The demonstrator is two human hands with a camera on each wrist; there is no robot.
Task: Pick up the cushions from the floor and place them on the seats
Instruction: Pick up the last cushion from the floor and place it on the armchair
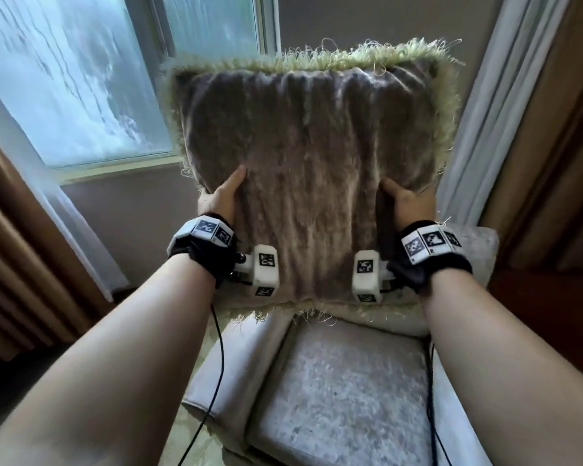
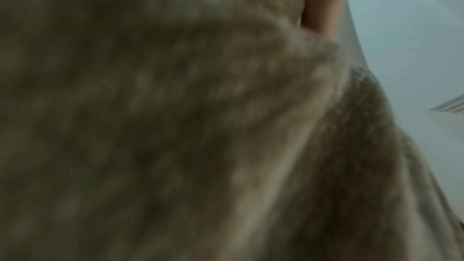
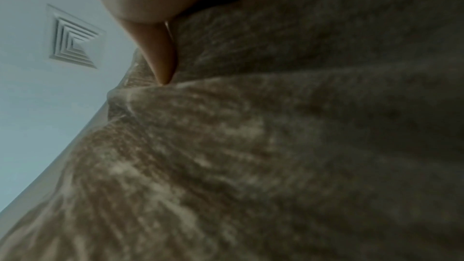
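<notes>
A square brown plush cushion (image 1: pixel 312 169) with a shaggy yellow-green fringe stands upright in front of me, above the back of a pale armchair seat (image 1: pixel 344 391). My left hand (image 1: pixel 221 196) grips its left side, thumb on the front face, fingers hidden behind. My right hand (image 1: pixel 403 200) grips the right side the same way. In the left wrist view the cushion fabric (image 2: pixel 175 126) fills the frame beside my thumb (image 2: pixel 323 3). In the right wrist view my thumb (image 3: pixel 160 55) presses into the cushion (image 3: pixel 276 146).
A frosted window (image 1: pixel 81 79) lies behind on the left, with brown curtains (image 1: pixel 21 257) at the left and white and brown curtains (image 1: pixel 519 112) at the right. The chair's armrest (image 1: pixel 223 375) runs along the seat's left. A ceiling vent (image 3: pixel 72 37) shows overhead.
</notes>
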